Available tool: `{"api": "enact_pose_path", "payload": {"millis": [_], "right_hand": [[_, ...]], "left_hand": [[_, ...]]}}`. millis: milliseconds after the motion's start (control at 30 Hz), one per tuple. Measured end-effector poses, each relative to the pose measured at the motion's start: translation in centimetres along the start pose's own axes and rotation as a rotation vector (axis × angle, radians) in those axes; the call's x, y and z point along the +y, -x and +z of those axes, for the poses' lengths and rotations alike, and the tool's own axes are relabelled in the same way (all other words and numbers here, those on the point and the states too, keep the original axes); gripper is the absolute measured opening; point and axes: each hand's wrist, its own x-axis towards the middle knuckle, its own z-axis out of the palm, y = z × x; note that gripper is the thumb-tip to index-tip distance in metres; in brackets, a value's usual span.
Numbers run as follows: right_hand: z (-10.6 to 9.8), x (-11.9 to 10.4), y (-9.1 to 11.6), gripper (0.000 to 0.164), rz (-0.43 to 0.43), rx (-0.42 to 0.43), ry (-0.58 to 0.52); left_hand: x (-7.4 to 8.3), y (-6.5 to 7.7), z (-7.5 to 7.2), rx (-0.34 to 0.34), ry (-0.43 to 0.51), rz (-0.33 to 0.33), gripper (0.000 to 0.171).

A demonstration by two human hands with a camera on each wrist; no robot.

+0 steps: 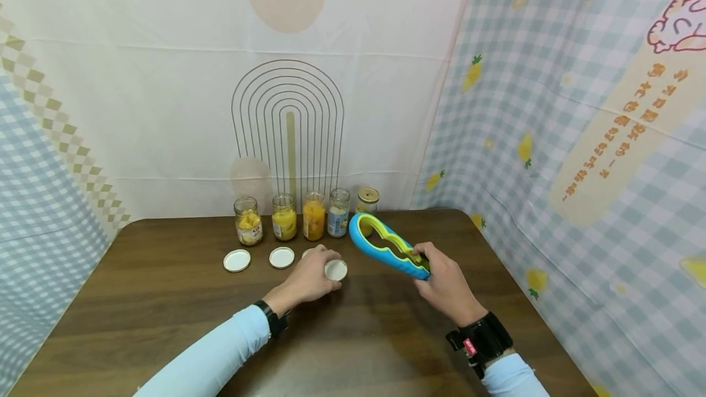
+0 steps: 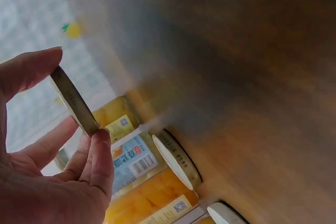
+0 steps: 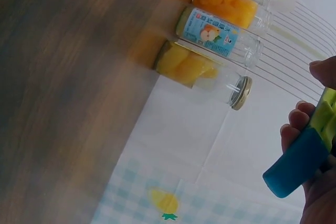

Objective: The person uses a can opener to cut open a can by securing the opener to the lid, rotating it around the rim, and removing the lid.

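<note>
My left hand [image 1: 311,277] pinches a round jar lid [image 1: 336,270] by its edge, thumb on one side and fingertips on the other. The left wrist view has this lid [image 2: 76,102] tilted above the table. In my right hand [image 1: 447,285] is a blue and green jar opener [image 1: 384,254], gripped by its handle end. Its looped end slants up to the left, overlapping the one capped jar [image 1: 368,198] in the head view. The gold lid [image 3: 241,93] of that jar shows in the right wrist view.
Left of the capped jar stand lidless jars: one with a blue label [image 1: 338,220], one with orange fruit [image 1: 314,220], two with yellow fruit [image 1: 284,223] [image 1: 248,223]. Two lids [image 1: 237,260] [image 1: 282,257] lie before them; my left hand partly covers a third. A cloth [image 1: 165,109] hangs behind.
</note>
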Motion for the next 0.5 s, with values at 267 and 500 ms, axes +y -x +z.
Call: {"api": "enact_pose_path", "payload": {"millis": [267,500], "right_hand": [[0.0,-0.2,-0.1,0.054,-0.005,0.013,-0.004],[0.0,-0.3,-0.1,0.054,-0.004,0.01,-0.012]], "left_hand": [[-4.7,-5.2,4.5,-0.103,-0.18,0.035,0.049],[-4.1,-6.9,4.8,-0.156,-0.178,0.016,0.041]]}}
